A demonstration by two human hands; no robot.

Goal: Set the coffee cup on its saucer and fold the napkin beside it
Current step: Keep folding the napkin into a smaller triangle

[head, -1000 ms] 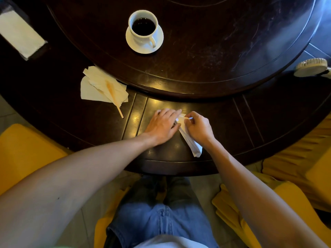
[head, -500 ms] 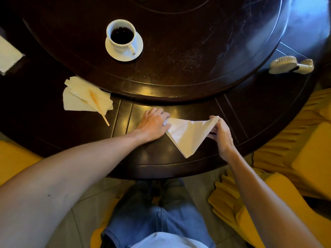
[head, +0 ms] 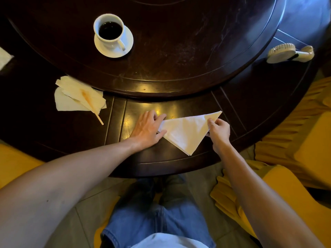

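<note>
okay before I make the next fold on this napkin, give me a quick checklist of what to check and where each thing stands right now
1. Coffee cup seated on its saucer: ok, upright, with dark coffee inside.
2. Napkin lying as a clean triangle on the table: ok.
3. Left hand pinning the napkin's left corner flat: ok.
4. Right hand holding the napkin's right edge near the far corner: ok.
5. Napkin beside the cup: not ok; it lies on the outer ring near the table edge, well apart from the saucer.
6. Layers aligned along the folded edges: cannot tell.
</note>
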